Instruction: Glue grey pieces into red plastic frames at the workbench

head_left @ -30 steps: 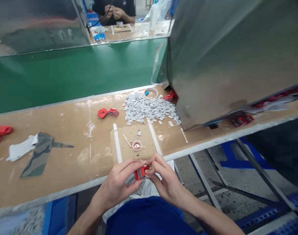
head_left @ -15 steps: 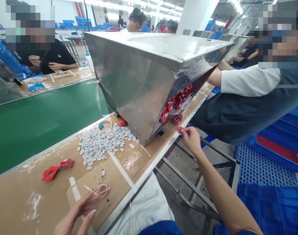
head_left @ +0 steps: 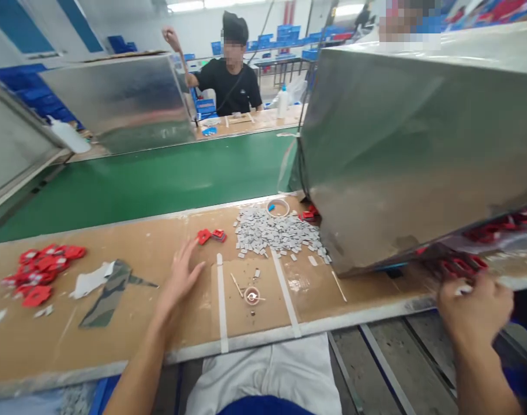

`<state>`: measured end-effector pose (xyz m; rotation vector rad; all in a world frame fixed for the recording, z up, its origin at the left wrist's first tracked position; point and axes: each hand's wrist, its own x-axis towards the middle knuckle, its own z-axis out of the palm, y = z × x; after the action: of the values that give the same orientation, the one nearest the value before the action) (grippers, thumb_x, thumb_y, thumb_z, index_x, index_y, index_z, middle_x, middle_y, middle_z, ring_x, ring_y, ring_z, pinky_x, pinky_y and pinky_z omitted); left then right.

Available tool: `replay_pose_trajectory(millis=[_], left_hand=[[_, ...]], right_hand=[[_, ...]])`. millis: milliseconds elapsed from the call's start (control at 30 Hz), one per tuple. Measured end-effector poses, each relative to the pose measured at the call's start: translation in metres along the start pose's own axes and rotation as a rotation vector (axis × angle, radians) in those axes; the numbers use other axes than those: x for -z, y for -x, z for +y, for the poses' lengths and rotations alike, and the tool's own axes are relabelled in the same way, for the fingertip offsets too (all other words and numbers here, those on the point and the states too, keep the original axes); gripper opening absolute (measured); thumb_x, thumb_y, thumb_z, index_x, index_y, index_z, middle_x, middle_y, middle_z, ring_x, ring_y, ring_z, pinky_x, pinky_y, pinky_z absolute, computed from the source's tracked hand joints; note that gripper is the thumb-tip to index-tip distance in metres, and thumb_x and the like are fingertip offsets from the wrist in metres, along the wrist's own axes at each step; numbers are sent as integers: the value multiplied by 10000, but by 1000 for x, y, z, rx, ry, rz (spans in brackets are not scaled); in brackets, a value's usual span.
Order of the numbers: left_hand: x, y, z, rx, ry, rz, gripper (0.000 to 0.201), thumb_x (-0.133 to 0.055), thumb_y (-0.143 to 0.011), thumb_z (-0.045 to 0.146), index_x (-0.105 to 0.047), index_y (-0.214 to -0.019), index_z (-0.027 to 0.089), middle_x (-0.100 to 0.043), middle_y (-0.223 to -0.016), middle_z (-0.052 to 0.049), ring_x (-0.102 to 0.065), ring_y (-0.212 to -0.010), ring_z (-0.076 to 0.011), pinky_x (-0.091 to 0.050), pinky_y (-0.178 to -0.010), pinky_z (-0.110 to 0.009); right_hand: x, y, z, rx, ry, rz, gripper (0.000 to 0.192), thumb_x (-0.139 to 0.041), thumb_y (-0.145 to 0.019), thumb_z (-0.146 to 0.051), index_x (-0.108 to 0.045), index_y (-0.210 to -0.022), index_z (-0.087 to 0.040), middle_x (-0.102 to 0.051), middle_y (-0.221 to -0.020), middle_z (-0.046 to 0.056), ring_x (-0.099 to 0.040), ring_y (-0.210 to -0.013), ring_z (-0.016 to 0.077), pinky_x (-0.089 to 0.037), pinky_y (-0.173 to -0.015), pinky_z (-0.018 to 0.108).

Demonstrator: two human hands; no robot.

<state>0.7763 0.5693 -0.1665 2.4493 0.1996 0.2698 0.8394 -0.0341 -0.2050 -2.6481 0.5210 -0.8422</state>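
My left hand (head_left: 183,274) is open over the cardboard-covered bench, its fingers stretched toward two red plastic parts (head_left: 204,236) and apart from the small cup or ring (head_left: 252,295) on its right. At the far right, my right hand (head_left: 473,305) is closed on a few red plastic parts (head_left: 461,266) beneath the lip of the big metal bin (head_left: 410,150). Blur hides how many it grips. A spread of small grey rectangular pieces (head_left: 274,233) lies between the hands. Near the cup are thin white sticks (head_left: 236,285) and a single grey piece (head_left: 256,273).
More red parts (head_left: 42,268) are piled on the left beside a camouflage-patterned strip (head_left: 110,297). A roll of tape (head_left: 278,208) rests behind the grey pieces. Beyond the bench runs a green belt (head_left: 172,178), with a seated person (head_left: 237,83) across it.
The view has swung left. My left hand has moved forward from beside the cup to near the two red parts. My right hand, which pinched a red part, now grips red parts by the bin.
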Motion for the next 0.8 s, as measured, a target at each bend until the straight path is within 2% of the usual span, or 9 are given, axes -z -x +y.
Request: replay_pose_trajectory(millis=[67,100,200,267,367,533,667,733,800], left_hand=[[-6,-36,9,63,45,-14,493,-646,-884,307,-611,-1366,204,-560,-1549,-166,-346,-1569,-376,-182,-1308,-608],[-8,-51,12,86,59,-6,475,-670,-866,273,-627,-1332,191,-582,-1508,-172,-355,-1552,-386,-176,-1302,-607],[-12,-79,13,138,127,-17,339,-754,-785,233,-698,-1111,159,-674,-1317,-184,-492,-1406,-403,-286,-1240,-578],[-9,-79,9,173,205,-28,280,-796,-750,253,-699,-997,163,-718,-1184,-169,-563,-1302,-389,-376,-1169,-534],[-2,-56,0,228,374,-40,345,-808,-764,388,-678,-991,163,-747,-1088,-155,-652,-1134,-341,-489,-1012,-459],[-3,17,0,307,723,-60,584,-692,-820,686,-610,-1087,173,-781,-1079,-157,-730,-943,-243,-551,-775,-336],[-25,68,11,387,1168,-28,656,-905,-710,584,-598,-1159,217,-795,-1065,-94,-746,-845,-171,-571,-750,-283],[-38,83,17,406,1328,-46,737,-985,-613,548,-633,-1170,216,-800,-963,-60,-747,-784,-159,-582,-728,-265],[-48,94,22,409,1335,-94,742,-1007,-554,554,-688,-1115,186,-792,-871,-49,-736,-721,-156,-587,-679,-250]], right_hand=[[8,27,-7,-23,-11,36,209,-536,-927,-343,-717,-942,-239,-617,-764,231,-647,-975,436,-405,-695,538],[12,44,-12,-5,-40,39,217,-537,-938,-403,-706,-910,-270,-634,-772,217,-654,-944,414,-426,-699,527],[24,95,-34,91,-187,-15,379,-482,-963,-575,-676,-893,-257,-681,-838,172,-650,-786,348,-497,-722,510],[29,123,-50,114,-292,-96,460,-482,-954,-629,-677,-921,-213,-697,-863,151,-648,-725,311,-532,-731,499],[27,151,-69,99,-417,-252,477,-544,-937,-633,-696,-956,-181,-742,-910,147,-693,-755,294,-565,-748,461],[10,169,-120,170,-640,-532,377,-599,-967,-553,-712,-1001,-195,-780,-945,124,-744,-818,268,-604,-742,386],[0,176,-182,351,-802,-835,376,-632,-993,-456,-656,-1242,-175,-754,-929,81,-695,-700,191,-596,-659,313],[-1,177,-206,424,-830,-876,391,-644,-1001,-404,-635,-1306,-160,-735,-906,66,-677,-709,178,-590,-685,304],[0,177,-223,471,-849,-866,326,-640,-1013,-350,-662,-1280,-163,-729,-896,63,-670,-734,177,-578,-705,300]])
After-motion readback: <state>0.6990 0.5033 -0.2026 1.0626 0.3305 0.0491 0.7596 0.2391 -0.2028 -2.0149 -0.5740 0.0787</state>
